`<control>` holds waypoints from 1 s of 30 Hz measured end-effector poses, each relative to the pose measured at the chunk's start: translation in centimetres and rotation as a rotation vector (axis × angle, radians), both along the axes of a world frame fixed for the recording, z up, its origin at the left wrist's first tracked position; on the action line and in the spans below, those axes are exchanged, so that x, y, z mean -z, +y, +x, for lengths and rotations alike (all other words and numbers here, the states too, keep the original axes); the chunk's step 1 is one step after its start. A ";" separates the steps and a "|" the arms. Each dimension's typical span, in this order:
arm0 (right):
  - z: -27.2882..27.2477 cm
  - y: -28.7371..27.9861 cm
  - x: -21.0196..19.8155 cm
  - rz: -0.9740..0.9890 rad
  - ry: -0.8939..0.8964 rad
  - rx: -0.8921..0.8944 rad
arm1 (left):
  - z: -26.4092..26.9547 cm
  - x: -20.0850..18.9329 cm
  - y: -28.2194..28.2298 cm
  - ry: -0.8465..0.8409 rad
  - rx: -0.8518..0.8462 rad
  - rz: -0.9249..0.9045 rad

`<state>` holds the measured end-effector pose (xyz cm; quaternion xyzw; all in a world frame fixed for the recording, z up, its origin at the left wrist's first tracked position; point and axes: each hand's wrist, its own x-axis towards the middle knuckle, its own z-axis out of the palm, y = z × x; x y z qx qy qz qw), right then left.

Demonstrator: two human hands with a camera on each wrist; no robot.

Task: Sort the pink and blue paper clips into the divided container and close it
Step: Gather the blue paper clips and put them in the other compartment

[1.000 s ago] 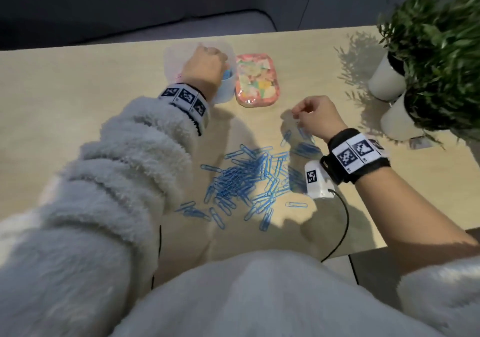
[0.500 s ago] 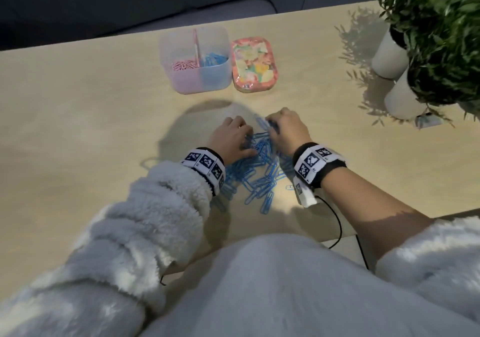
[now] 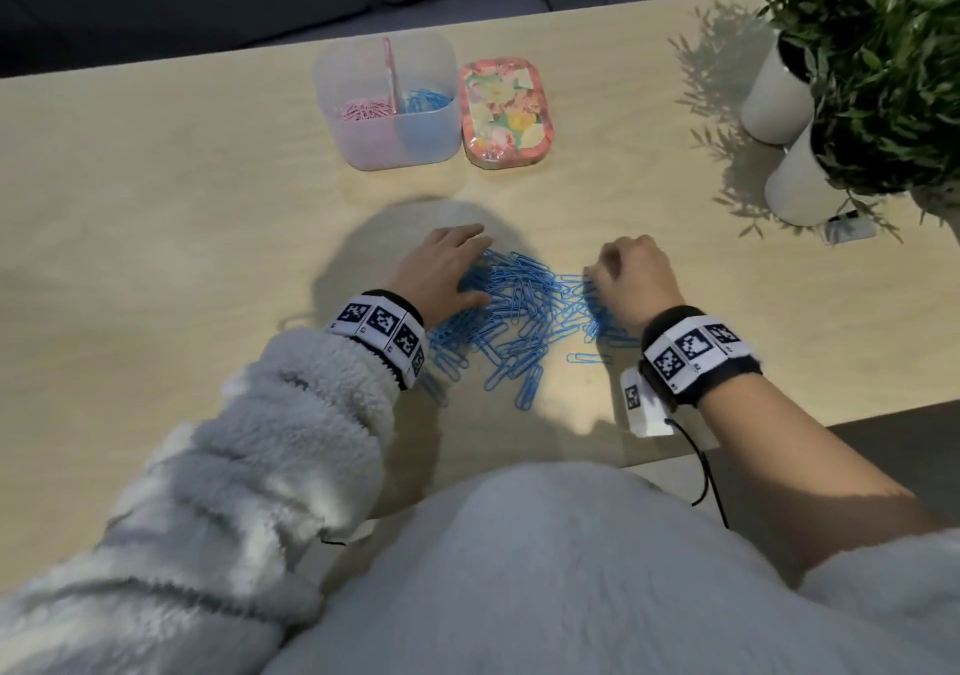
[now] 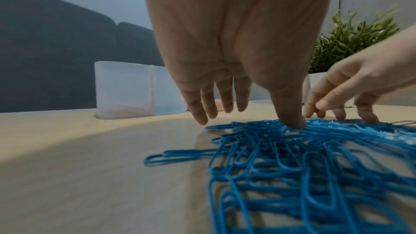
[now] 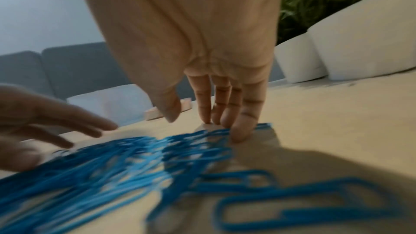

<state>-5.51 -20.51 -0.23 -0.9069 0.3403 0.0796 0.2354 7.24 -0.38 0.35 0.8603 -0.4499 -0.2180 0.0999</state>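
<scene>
Blue paper clips (image 3: pixel 519 321) lie heaped, tangled, between both hands.

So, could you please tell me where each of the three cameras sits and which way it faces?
Head: worn on the head, looks down at the table, blue paper clips, divided container; both sleeves and hands show.
Left wrist: low over the table, looks along the left hand toward the container.
Right wrist: low, looks along the right hand toward white plant pots.
Shared: both wrist views show the clips and the opposite hand.
</scene>
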 end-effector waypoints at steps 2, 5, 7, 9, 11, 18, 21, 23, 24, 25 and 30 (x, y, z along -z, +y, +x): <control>1.1 1.7 0.1 0.052 -0.031 -0.092 | 0.1 0.1 -0.8 -0.004 0.023 0.041; 2.6 3.8 0.0 0.059 -0.017 -0.230 | 0.1 -0.2 -1.7 -0.041 0.031 0.061; 3.3 4.6 -0.1 0.067 0.005 -0.291 | -0.1 -0.3 -2.1 -0.035 0.017 0.059; 3.7 5.2 -0.2 0.071 0.003 -0.302 | -0.3 -0.4 -2.2 -0.024 0.001 0.055; 3.8 5.6 -0.2 0.060 -0.028 -0.302 | -0.5 -0.5 -2.3 -0.019 -0.018 0.043; 4.3 5.9 -0.3 0.064 -0.031 -0.380 | -0.1 -0.6 -1.3 -0.008 -0.071 -0.038; 4.8 4.9 -0.7 0.081 0.003 -0.381 | 0.1 -0.6 -0.2 0.008 -0.154 -0.070; 5.2 4.2 -1.5 0.105 -0.027 -0.348 | 0.3 -0.6 0.5 0.027 -0.204 -0.089; 5.6 3.8 -2.0 0.126 -0.056 -0.329 | 0.4 -0.7 0.8 0.038 -0.223 -0.098; 6.2 3.4 -2.7 0.156 -0.083 -0.303 | 0.5 -0.7 1.1 0.048 -0.239 -0.109; 12.7 1.7 -6.0 0.390 -0.200 -0.133 | 0.7 -1.4 1.5 0.087 -0.281 -0.133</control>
